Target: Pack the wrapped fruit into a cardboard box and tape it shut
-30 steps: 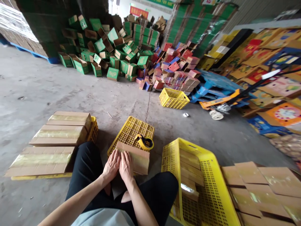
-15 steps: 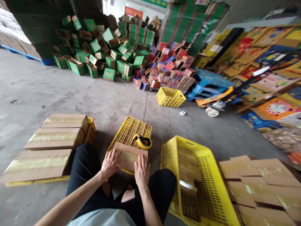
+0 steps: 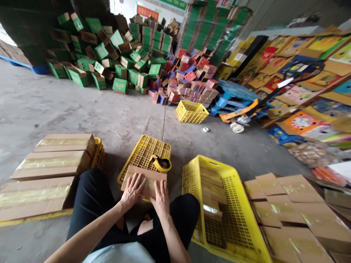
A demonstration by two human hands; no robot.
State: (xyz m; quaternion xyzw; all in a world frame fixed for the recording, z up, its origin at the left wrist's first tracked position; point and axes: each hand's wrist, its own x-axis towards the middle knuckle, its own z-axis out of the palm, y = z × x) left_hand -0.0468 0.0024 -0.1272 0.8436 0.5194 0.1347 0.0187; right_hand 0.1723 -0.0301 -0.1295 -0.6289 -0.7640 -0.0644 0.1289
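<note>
Four yellow crates (image 3: 192,111) (one upturned), one tape dispenser (image 3: 161,163)

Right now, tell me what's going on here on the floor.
A person sits on the concrete floor with both palms flat on a small cardboard box resting on an upturned yellow crate: left hand near its left end, right hand on its right half. A yellow tape dispenser lies just beyond it. Taped boxes are stacked to the left; a yellow basket of boxes stands to the right.

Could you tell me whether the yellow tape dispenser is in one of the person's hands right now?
No, the tape dispenser lies on the overturned yellow crate, while both the left hand and right hand rest flat on the cardboard box.
</note>
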